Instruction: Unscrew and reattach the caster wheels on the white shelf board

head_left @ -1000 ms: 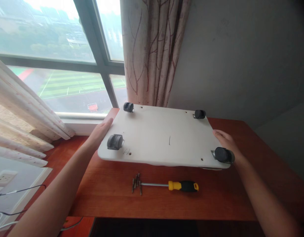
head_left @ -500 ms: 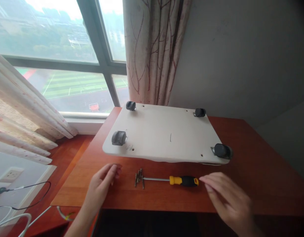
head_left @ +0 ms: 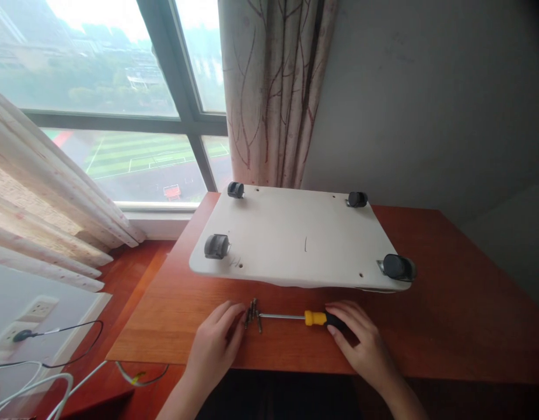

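A screwdriver [head_left: 315, 318] with a yellow and black handle lies on the wooden table, its metal shaft pointing left. My right hand [head_left: 354, 335] grips the black end of the handle, fingers over the far side and thumb on the near side. Several small screws [head_left: 253, 314] lie in a loose group by the screwdriver's tip. My left hand [head_left: 217, 338] is at the left edge of that group, fingertips touching or nearly touching the screws, thumb and fingers apart. Behind both hands rests a white board [head_left: 287, 233] with a black caster [head_left: 216, 247] near each corner, wheels up.
The reddish wooden table [head_left: 164, 326] ends at a front edge just below my hands. A window [head_left: 121, 157] and patterned curtains [head_left: 269, 93] stand behind and to the left. At lower left, a wall socket [head_left: 39, 309] has a black plug and cables.
My right hand has moved left from beside the handle's end and closed on it. My left hand has moved right to the screws. The view has shifted slightly.
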A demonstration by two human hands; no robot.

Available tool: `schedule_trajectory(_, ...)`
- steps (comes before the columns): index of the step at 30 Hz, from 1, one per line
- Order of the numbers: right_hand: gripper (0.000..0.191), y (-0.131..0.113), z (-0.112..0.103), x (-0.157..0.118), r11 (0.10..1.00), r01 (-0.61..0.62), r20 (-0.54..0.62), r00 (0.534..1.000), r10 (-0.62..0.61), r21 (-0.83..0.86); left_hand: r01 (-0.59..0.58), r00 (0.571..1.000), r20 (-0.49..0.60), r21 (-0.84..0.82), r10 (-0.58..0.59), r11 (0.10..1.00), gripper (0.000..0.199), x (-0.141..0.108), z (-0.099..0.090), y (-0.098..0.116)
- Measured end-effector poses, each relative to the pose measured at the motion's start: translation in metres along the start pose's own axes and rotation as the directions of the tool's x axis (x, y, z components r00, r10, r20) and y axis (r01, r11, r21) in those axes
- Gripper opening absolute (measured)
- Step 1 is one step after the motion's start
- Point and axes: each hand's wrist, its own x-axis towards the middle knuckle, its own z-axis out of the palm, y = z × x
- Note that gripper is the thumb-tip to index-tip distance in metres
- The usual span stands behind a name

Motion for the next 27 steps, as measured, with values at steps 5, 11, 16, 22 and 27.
schedule_trajectory(5, 0.026, 0.0, -0.001, 0.001, 0.998, -0.037, -0.003, 0.999, 0.037, 0.053, 0.0, 1.0, -0.012, 0.045, 0.0, 0.999, 0.016, 0.001, 0.003, 0.001)
schedule_trajectory(11, 0.022, 0.001, -0.008, 0.001, 0.985, -0.109, -0.009, 0.994, 0.111, 0.13, -0.019, 0.999, -0.024, 0.094, 0.022, 0.995, 0.013, 0.001, 0.004, 0.0)
schedule_trajectory(16, 0.021, -0.002, -0.011, 0.002, 0.973, -0.156, -0.01, 0.987, 0.16, 0.172, -0.001, 0.999, -0.032, 0.107, 0.004, 0.994, 0.015, 0.001, 0.006, 0.0)
schedule_trajectory(22, 0.019, 0.001, -0.012, 0.001, 0.956, -0.183, -0.012, 0.982, 0.19, 0.228, 0.008, 1.0, -0.019, 0.093, -0.007, 0.996, 0.015, 0.002, 0.005, 0.002)
schedule_trajectory(27, 0.02, 0.003, -0.012, -0.001, 0.944, -0.217, -0.006, 0.974, 0.225, 0.247, 0.011, 1.0, -0.006, 0.102, -0.01, 0.995, 0.017, 0.003, 0.005, 0.001)
